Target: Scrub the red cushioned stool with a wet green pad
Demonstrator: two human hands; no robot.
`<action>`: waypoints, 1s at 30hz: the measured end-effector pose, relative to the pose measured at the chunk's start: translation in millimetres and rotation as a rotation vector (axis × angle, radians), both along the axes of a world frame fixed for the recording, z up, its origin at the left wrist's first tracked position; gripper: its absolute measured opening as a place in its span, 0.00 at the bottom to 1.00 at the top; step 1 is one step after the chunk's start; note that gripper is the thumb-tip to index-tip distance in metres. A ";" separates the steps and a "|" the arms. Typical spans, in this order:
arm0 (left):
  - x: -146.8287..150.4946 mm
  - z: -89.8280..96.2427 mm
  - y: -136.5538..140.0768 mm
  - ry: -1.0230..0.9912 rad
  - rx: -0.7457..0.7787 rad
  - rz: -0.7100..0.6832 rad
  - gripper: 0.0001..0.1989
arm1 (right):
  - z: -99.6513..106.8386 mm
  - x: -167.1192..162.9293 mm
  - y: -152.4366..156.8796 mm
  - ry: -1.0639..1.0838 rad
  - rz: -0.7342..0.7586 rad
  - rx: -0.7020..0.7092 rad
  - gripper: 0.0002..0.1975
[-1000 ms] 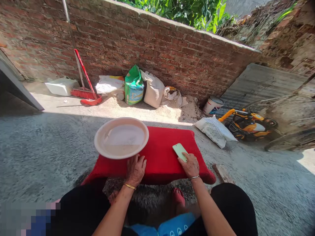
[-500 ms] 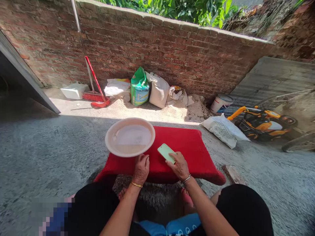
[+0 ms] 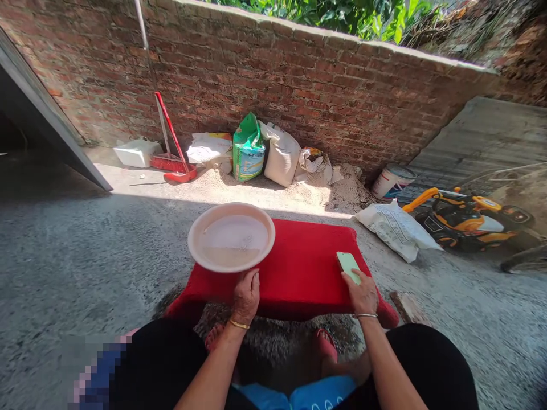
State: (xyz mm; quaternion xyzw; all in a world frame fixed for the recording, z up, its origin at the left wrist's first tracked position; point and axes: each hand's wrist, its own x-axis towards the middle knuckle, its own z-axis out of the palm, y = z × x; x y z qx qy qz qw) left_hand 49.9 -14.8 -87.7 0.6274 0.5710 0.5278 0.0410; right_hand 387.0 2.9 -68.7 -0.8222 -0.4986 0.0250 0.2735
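Observation:
A round, pale pink basin [image 3: 196, 259] with what looks like clear water in it stands on the left of a low table covered in red cloth [image 3: 307, 262]. My left hand [image 3: 247, 296] is curled closed at the basin's near rim, thumb uppermost; its fingertips are hidden, and I cannot tell whether it grips the rim. On the table's right side, my right hand [image 3: 363, 293] holds a mobile phone [image 3: 349, 267] with a light green back facing up, its fingers along the near end.
Along the brick wall stand a white box [image 3: 137, 154], a red broom and dustpan [image 3: 182, 174], a green bag [image 3: 248, 151], a white sack [image 3: 282, 156] and a bucket [image 3: 391, 181]. A white bag [image 3: 397, 228] and a yellow-black toy vehicle [image 3: 474, 219] lie at right.
My right hand has carried the phone to the right, from the table's middle to its right side, turning it more upright in view. The left hand stays by the basin. The view has shifted slightly left.

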 end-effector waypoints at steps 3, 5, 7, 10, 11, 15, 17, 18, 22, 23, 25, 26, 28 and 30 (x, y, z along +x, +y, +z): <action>-7.6 7.5 -6.6 -0.064 0.015 0.043 0.13 | 1.9 -54.0 -2.7 0.039 0.364 0.100 0.24; -12.6 11.3 -10.2 -0.096 0.020 0.061 0.13 | 2.9 -98.5 -1.5 0.015 0.668 0.133 0.20; -16.0 13.3 -12.5 -0.124 0.026 0.072 0.13 | 4.0 -134.2 2.9 -0.045 0.894 0.126 0.18; -17.3 13.2 -13.3 -0.151 0.032 0.078 0.13 | 5.6 -151.6 16.3 -0.139 0.966 0.087 0.18; -16.9 12.7 -13.1 -0.155 0.033 0.083 0.13 | 5.9 -146.2 21.9 -0.162 0.921 0.067 0.18; -14.0 12.1 -13.0 -0.163 0.021 0.096 0.13 | 4.2 -84.1 38.1 -0.183 0.528 -0.053 0.20; -13.1 13.0 -13.6 -0.167 0.013 0.085 0.13 | 2.5 -48.3 38.8 -0.155 0.292 -0.107 0.22; -12.9 13.7 -14.0 -0.171 0.010 0.079 0.12 | 1.9 -34.9 37.3 -0.142 0.191 -0.114 0.23; -12.8 16.4 -15.1 -0.211 -0.017 0.064 0.13 | 2.3 -35.6 22.8 -0.109 0.181 -0.003 0.25; -12.7 16.8 -15.2 -0.221 -0.025 0.064 0.13 | 2.6 -49.3 18.5 -0.104 0.296 0.030 0.24; -12.6 17.1 -15.1 -0.228 -0.029 0.064 0.13 | 2.2 -84.6 11.2 -0.107 0.571 0.069 0.21; -12.5 17.1 -15.1 -0.224 -0.026 0.066 0.13 | 1.5 -102.6 8.9 -0.113 0.687 0.077 0.20; -12.3 16.4 -15.4 -0.211 -0.023 0.069 0.13 | -0.6 -130.4 8.1 -0.128 0.818 0.080 0.18; -12.0 15.2 -15.9 -0.198 -0.027 0.066 0.14 | -2.9 -139.8 12.2 -0.136 0.828 0.079 0.17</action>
